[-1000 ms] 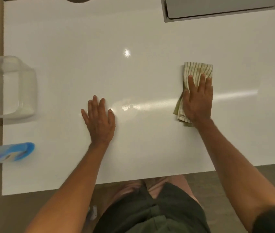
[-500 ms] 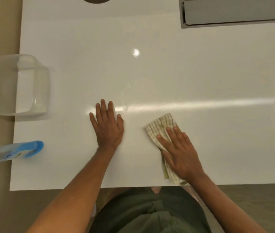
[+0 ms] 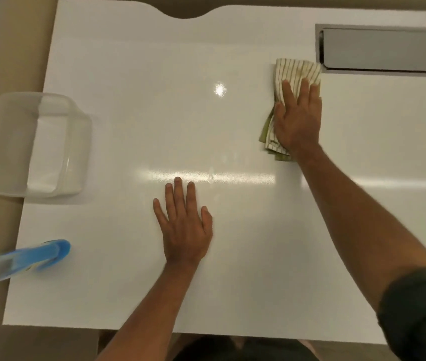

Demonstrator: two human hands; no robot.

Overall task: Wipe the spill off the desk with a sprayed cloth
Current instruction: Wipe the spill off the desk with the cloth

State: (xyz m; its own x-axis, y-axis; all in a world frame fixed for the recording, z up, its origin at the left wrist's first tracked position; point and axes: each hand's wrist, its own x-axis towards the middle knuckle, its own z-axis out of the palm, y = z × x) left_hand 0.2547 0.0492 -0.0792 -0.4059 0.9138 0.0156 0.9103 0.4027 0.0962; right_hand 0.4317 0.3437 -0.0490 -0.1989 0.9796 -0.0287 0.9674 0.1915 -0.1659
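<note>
Desk (image 3: 133, 105): you are looking down on a glossy white top with a lamp glare spot and a long streak of reflected light across its middle.
Right hand (image 3: 297, 118): your palm lies flat with fingers spread, pressing the cloth down; half a second ago it was near the front edge beside your left hand, and now it is far out at the right.
Cloth (image 3: 295, 71): the striped, folded cloth sits under your right hand, its far corner touching the frame of the grey recessed tray (image 3: 388, 50).
Left hand (image 3: 184, 225): open and flat on the bare desk, holding nothing, in much the same spot as before.
Spill: a faint smear shows in the light streak just beyond your left fingertips.
Clear container (image 3: 35, 144): at the left edge, as before.
Spray bottle (image 3: 24, 256): blue, blurred, lower left, overhanging the desk edge.
</note>
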